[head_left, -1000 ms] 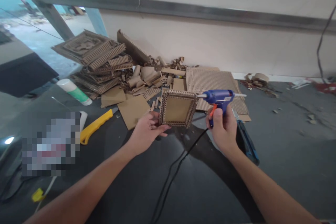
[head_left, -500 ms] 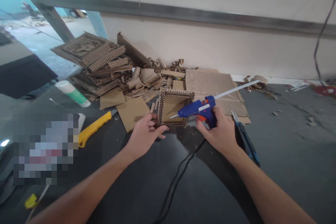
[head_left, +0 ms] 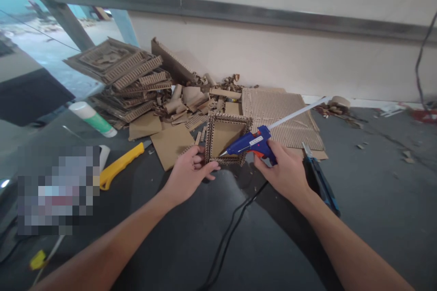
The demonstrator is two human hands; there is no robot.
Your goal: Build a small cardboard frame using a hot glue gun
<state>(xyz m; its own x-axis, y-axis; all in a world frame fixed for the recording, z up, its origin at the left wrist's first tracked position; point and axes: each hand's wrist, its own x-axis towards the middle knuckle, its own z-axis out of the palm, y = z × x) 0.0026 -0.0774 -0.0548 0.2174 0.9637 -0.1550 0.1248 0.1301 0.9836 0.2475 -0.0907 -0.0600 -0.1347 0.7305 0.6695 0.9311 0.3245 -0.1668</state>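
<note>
My left hand (head_left: 191, 170) grips the lower left corner of a small square cardboard box (head_left: 210, 138), its open side facing me and its walls edged with corrugated strips. In my right hand (head_left: 285, 168) is a blue glue gun (head_left: 244, 142), with a long white glue stick (head_left: 300, 111) poking out of its back. The gun's metal nozzle points left and down, at the inner lower edge of the box. A black cord (head_left: 235, 223) runs below my hands toward the bottom of the view.
Cardboard pieces are stacked (head_left: 119, 77) at the back left, beside loose scraps (head_left: 191, 100). A corrugated sheet (head_left: 280, 113) lies behind the gun. A yellow-handled cutter (head_left: 123, 163) and a white-green tube (head_left: 92, 119) lie left; a blue cutter (head_left: 321, 179) lies right.
My right hand has brought the glue gun slightly left and down, so its nozzle is closer to the box's lower inner edge. My left hand keeps its hold on the box.
</note>
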